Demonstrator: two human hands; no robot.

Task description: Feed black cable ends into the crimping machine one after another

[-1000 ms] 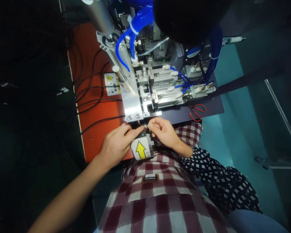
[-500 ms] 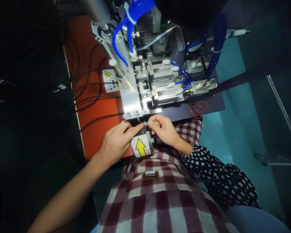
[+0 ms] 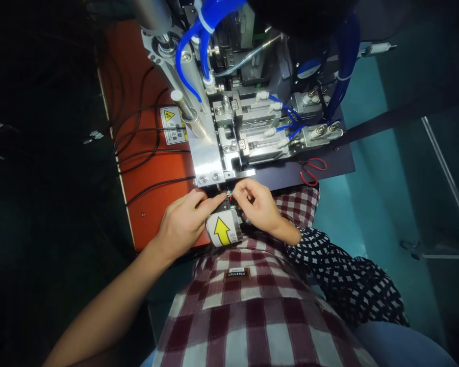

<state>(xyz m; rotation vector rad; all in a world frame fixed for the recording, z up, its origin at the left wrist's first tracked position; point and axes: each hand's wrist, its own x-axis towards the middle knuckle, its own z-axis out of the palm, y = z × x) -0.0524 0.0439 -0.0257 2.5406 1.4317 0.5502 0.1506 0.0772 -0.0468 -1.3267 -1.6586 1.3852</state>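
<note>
At the near end of the metal machine, both hands meet over a tiny part with red and pale bits, too small to name. My left hand comes from the left, its index finger or thumb stretched to the part's left side; the other fingers are bent. From the right, my right hand pinches at the part with thumb and index finger closed together. What lies inside the pinch is hidden. Just below the hands is a white label with a yellow arrow, on a block at the machine's front.
Red-handled scissors lie on the dark plate to the right. Black cables cross the orange base on the left, near a warning label. Blue air tubes and metal cylinders rise beyond the hands.
Both hands stay at the same spot over the small part, with only a slight shift of the fingers. The view has moved very little.
</note>
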